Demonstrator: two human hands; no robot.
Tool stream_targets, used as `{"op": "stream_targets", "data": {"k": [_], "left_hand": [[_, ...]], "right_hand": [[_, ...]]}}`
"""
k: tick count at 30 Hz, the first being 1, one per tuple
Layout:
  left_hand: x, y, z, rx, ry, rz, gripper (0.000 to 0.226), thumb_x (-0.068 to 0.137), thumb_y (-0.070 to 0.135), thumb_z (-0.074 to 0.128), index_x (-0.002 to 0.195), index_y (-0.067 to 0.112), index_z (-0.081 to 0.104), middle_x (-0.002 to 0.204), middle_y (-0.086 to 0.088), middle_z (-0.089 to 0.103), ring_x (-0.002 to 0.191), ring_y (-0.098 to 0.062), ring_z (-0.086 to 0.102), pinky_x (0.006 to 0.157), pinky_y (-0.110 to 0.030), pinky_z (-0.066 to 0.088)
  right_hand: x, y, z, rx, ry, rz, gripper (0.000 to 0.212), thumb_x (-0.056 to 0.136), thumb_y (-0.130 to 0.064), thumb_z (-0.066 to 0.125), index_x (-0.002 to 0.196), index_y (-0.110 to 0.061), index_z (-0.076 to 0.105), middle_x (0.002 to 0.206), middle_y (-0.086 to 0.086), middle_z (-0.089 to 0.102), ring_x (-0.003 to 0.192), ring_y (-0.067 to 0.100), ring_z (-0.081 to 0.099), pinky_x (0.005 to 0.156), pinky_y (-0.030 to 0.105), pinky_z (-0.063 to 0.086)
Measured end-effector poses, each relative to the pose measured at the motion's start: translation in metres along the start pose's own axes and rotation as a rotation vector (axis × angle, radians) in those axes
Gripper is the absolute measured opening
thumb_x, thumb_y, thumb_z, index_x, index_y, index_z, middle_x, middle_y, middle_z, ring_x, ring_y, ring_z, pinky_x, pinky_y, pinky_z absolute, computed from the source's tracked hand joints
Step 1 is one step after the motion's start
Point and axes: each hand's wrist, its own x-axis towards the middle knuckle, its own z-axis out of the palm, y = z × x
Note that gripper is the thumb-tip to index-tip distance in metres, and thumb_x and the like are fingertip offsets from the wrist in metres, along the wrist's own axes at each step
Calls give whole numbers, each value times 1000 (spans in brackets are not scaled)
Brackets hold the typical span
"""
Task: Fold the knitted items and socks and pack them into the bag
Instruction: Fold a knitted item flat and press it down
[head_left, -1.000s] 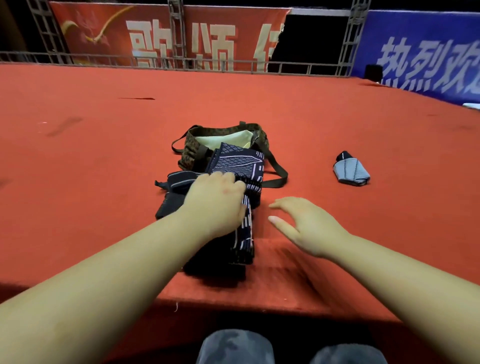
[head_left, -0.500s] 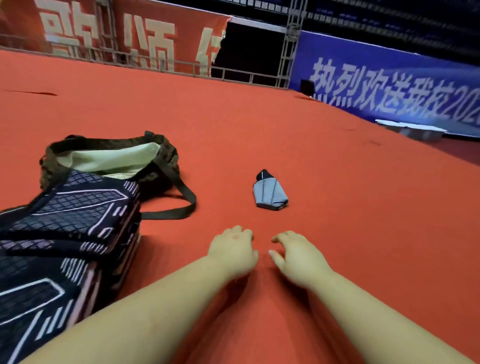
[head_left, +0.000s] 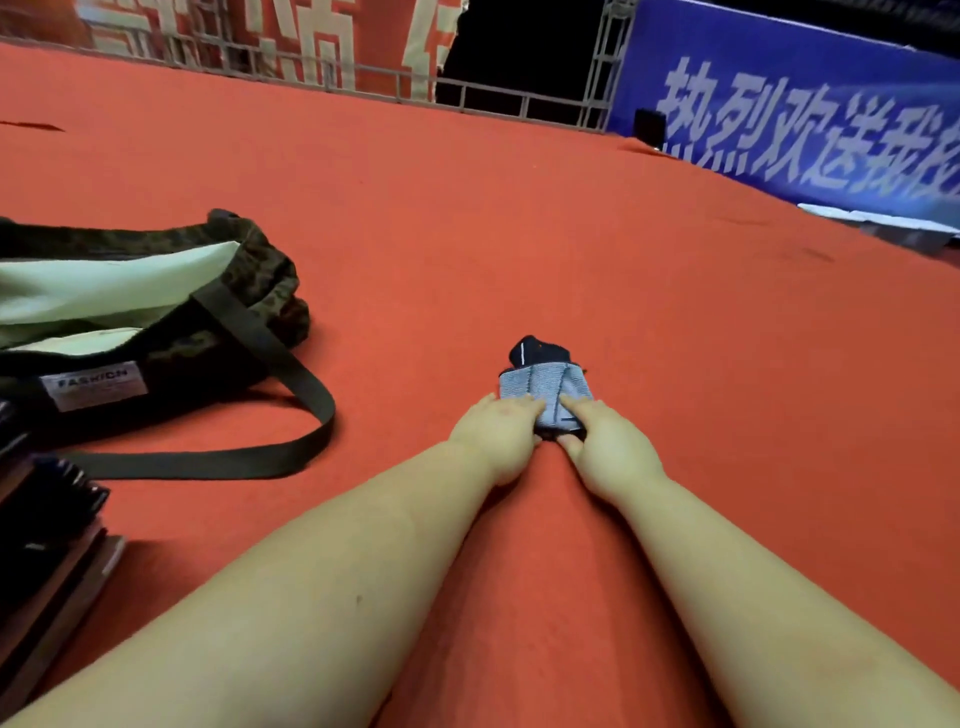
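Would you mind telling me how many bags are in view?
1: the camouflage bag lies open on the red carpet at the left; its left part is cut off by the frame.

1. One bag (head_left: 156, 332), dark with a pale lining, at the left of the frame, carrying one white label (head_left: 93, 391) and one loose strap (head_left: 291, 415).
2. One folded grey-and-black sock bundle (head_left: 545, 384) at the centre.
3. One stack of folded dark knitted items (head_left: 47, 525) at the lower left edge; how many lie in it cannot be told.
4. Two hands: left hand (head_left: 498, 436), right hand (head_left: 608, 447).
5. Two banners along the top: one red banner (head_left: 291, 47), one blue banner (head_left: 779, 104).
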Motion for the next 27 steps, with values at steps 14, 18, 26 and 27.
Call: {"op": "stream_targets", "data": {"k": [14,18,26,27], "left_hand": [[-130,31,-5,35,26,-209,39,95,10,36,129,17,52,127,-10,58,116,-30,54,89,-34,41],[-193,30,-5,-93,14,-258,47,93,10,37,136,27,49,137,-9,53,124,-28,49,99,-35,40],[-332,36,-3,-205,83,-224,41,97,13,39,131,30,54,135,2,56,128,-21,46,110,-25,19],[-349,37,-5,-203,79,-209,41,96,12,40,129,30,56,135,3,56,129,-19,45,112,-23,14]], "right_hand": [[-122,-48,-12,-118,-97,-74,40,100,-33,39,139,-27,43,133,5,56,118,29,52,88,35,43],[-182,-70,-7,-98,-85,-101,43,100,-33,40,143,-29,39,139,2,51,122,27,50,91,34,42],[-315,-128,-5,-165,-73,-124,41,102,-34,31,141,-21,37,126,5,57,112,28,55,83,34,42],[-332,-137,-4,-170,-72,-117,43,102,-34,31,143,-22,33,128,4,55,113,27,55,83,33,42]]}}
